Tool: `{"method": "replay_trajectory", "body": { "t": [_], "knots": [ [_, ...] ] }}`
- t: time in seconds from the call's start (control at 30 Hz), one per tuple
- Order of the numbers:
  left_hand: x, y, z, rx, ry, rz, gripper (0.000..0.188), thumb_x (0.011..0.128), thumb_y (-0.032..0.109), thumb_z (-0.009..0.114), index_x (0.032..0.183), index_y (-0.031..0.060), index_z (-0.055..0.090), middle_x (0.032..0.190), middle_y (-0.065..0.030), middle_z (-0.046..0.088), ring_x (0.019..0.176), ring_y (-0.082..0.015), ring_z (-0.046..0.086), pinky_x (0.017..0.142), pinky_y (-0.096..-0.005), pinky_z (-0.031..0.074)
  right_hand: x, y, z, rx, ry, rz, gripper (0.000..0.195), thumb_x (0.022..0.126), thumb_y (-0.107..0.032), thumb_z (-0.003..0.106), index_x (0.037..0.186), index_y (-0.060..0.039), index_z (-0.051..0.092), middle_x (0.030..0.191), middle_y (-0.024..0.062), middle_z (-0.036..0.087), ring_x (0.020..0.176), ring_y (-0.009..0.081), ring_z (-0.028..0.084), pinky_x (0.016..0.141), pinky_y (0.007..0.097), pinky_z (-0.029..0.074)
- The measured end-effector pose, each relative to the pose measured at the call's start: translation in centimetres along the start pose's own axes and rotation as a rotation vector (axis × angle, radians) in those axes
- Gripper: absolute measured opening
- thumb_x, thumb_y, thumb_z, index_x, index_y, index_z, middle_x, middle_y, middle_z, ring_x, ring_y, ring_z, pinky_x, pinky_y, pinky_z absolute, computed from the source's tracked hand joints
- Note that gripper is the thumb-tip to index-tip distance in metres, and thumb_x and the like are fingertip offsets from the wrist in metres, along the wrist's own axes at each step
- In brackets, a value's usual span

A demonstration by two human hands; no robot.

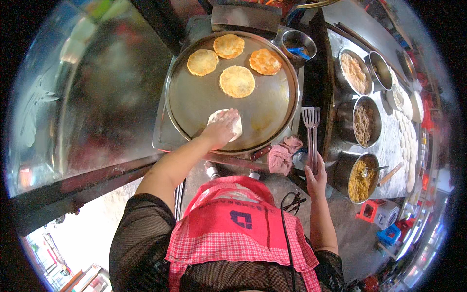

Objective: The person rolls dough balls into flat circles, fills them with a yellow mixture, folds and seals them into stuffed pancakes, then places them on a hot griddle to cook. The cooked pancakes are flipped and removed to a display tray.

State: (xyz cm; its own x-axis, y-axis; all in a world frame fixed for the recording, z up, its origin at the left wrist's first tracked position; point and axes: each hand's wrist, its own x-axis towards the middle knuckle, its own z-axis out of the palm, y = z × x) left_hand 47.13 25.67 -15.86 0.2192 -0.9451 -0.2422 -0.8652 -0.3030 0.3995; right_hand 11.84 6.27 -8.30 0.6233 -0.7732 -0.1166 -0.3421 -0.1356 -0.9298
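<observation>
My left hand lies flat on a pale, uncooked round of dough near the front edge of a large round metal griddle. Farther back on the griddle lie several browned flatbreads; one is nearest the middle, and the reddest-brown one is at the back right. My right hand is closed around the handles of slotted metal tongs, held upright beside the griddle's right side with the slotted ends pointing away from me.
A pink cloth lies at the griddle's front right. Behind it on the right stands a metal pot with a blue-handled tool. Metal bowls of fillings line the right-hand worktop, beside a rolling pin and rows of dough pieces.
</observation>
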Motion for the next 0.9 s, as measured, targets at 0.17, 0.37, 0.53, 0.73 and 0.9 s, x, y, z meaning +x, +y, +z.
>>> {"method": "replay_trajectory", "body": {
  "t": [0.17,0.37,0.53,0.73,0.9],
  "knots": [
    [1.6,2.0,-0.8,0.024,0.043,-0.294,0.069,0.092,0.028,0.048,0.15,0.0013,0.022,0.158,-0.0166,0.015,0.148,-0.0285,0.008,0.12,-0.0397,0.006,0.4,0.9,0.3,0.093,-0.02,0.094,0.057,0.086,-0.005,0.065,0.138,0.001,0.044,0.131,0.0094,0.054,0.119,0.0188,0.051,0.102,0.0312,0.038],
    [-0.4,0.8,-0.5,-0.028,0.038,0.005,0.07,0.093,0.028,0.047,0.15,0.0003,0.018,0.159,-0.0157,0.014,0.148,-0.028,0.011,0.12,-0.0403,0.008,1.7,-2.7,2.2,0.258,-0.074,0.212,0.056,0.089,-0.012,0.065,0.139,-0.003,0.042,0.101,-0.0001,0.055,0.076,0.007,0.048,0.063,0.0203,0.036],
    [1.4,0.8,0.4,0.02,0.05,-0.114,0.072,0.094,0.038,0.046,0.15,0.0005,0.019,0.159,-0.0139,0.015,0.148,-0.0269,0.01,0.12,-0.041,0.008,3.2,-4.4,3.8,0.312,-0.105,0.205,0.054,0.091,-0.013,0.064,0.139,-0.0035,0.042,0.094,-0.003,0.056,0.064,0.0032,0.046,0.052,0.0174,0.036],
    [-0.2,1.9,-0.3,-0.032,0.034,-0.056,0.076,0.094,0.04,0.047,0.15,-0.0017,0.018,0.159,-0.0161,0.014,0.148,-0.0282,0.009,0.12,-0.0416,0.007,4.5,-4.7,5.4,0.513,-0.189,0.338,0.048,0.089,-0.013,0.065,0.132,-0.0005,0.048,0.114,0.0043,0.058,0.104,0.0138,0.054,0.087,0.0257,0.043],
    [0.8,2.0,-0.9,-0.13,0.068,-0.165,0.079,0.094,0.039,0.05,0.151,-0.0025,0.013,0.159,-0.0179,0.011,0.148,-0.0286,0.006,0.12,-0.0405,0.008,8.1,-7.8,7.8,0.519,-0.396,0.378,0.036,0.087,-0.014,0.063,0.12,-0.0027,0.052,0.091,0.0005,0.057,0.08,0.0124,0.056,0.071,0.0261,0.044]
  ]
}}
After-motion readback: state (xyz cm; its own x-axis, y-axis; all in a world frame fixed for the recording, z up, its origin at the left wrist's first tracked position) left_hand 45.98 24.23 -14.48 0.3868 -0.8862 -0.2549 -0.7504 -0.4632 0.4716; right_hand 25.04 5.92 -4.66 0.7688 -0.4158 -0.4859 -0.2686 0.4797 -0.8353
